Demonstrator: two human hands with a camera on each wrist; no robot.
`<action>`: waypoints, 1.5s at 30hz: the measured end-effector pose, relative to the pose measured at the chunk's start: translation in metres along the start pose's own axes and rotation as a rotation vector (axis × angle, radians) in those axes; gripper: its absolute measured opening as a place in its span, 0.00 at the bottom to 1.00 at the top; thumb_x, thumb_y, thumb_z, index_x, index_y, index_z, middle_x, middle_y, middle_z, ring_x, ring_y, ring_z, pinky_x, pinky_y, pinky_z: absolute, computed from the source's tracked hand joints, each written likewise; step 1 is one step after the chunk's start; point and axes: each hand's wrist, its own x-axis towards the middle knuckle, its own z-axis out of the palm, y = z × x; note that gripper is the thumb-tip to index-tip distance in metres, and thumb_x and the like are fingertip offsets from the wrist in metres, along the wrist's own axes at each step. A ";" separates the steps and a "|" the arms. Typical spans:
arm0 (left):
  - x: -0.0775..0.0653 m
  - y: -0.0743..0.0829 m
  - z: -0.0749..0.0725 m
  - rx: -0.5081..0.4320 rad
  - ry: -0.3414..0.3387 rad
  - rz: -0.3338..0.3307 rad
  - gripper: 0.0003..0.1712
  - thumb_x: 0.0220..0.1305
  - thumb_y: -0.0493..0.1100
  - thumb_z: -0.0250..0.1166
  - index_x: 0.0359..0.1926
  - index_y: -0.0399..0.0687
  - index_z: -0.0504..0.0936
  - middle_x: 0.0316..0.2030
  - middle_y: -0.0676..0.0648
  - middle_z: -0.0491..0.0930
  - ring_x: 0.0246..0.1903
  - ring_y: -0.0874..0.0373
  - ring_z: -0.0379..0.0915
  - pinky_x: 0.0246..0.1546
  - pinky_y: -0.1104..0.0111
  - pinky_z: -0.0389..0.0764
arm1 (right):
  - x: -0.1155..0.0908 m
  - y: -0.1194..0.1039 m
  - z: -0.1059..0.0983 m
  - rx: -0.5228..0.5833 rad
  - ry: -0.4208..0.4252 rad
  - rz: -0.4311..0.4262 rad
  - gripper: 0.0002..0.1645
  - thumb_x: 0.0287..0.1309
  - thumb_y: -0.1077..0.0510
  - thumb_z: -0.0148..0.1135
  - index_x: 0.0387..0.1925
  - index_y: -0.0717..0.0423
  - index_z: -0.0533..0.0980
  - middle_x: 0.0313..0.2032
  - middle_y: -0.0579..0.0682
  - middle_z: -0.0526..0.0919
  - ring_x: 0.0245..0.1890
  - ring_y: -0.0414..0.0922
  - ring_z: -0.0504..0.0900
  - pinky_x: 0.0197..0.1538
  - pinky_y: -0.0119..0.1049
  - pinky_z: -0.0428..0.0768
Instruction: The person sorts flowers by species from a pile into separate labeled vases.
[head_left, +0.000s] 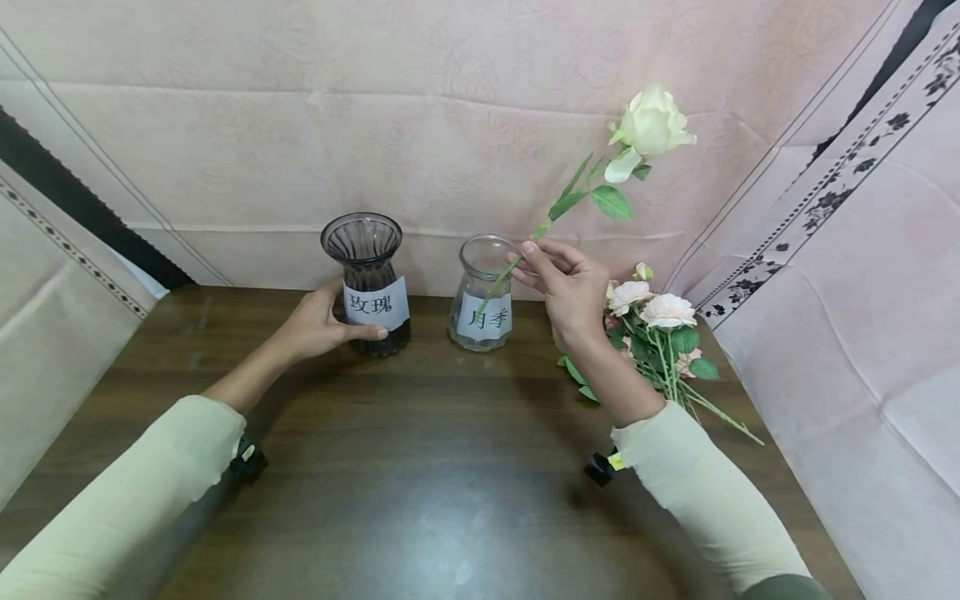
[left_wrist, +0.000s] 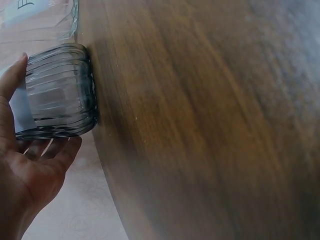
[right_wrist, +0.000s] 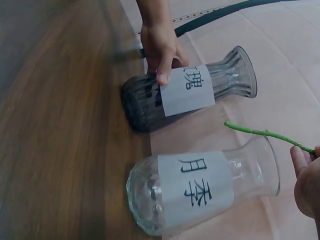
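Note:
My left hand (head_left: pixel 318 323) grips a dark, ribbed glass vase (head_left: pixel 385 337), thumb across the front and fingers around the side. It stands upright on the table with a white paper label (head_left: pixel 375 305). With my right hand (head_left: pixel 573 287) I pinch the green stem (right_wrist: pixel 280 136) of a creamy white rose (head_left: pixel 651 125), tilted with its bloom up to the right. A clear glass vase (right_wrist: pixel 255 170) with its own label stands between the hands. The stem's bare lower end shows outside that vase, near its neck, in the right wrist view.
Several pale pink and white flowers (head_left: pixel 667 312) lie at the table's right, partly behind my right forearm. A patterned cloth (head_left: pixel 247 158) hangs behind and at both sides of the brown wooden table (head_left: pixel 420 467).

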 end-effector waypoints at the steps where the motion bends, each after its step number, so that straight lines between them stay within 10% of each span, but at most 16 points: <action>1: 0.000 0.000 0.000 0.001 -0.001 0.000 0.50 0.60 0.63 0.87 0.74 0.49 0.76 0.61 0.41 0.89 0.57 0.43 0.89 0.54 0.55 0.88 | 0.001 0.000 0.003 0.002 0.001 -0.001 0.07 0.73 0.71 0.72 0.48 0.73 0.86 0.39 0.55 0.97 0.39 0.45 0.98 0.50 0.47 0.94; 16: 0.000 -0.001 -0.001 -0.009 0.000 -0.008 0.49 0.60 0.64 0.87 0.73 0.51 0.76 0.61 0.42 0.89 0.57 0.45 0.88 0.52 0.56 0.86 | 0.010 0.003 0.050 0.119 0.035 -0.045 0.07 0.74 0.71 0.71 0.40 0.58 0.86 0.35 0.50 0.96 0.37 0.44 0.98 0.49 0.43 0.95; 45: 0.001 -0.002 -0.001 0.007 0.007 -0.009 0.49 0.59 0.64 0.88 0.73 0.51 0.77 0.59 0.43 0.90 0.55 0.46 0.88 0.49 0.58 0.87 | 0.018 0.003 0.105 0.275 0.150 -0.030 0.02 0.75 0.66 0.73 0.44 0.62 0.85 0.47 0.67 0.94 0.42 0.46 0.98 0.58 0.50 0.93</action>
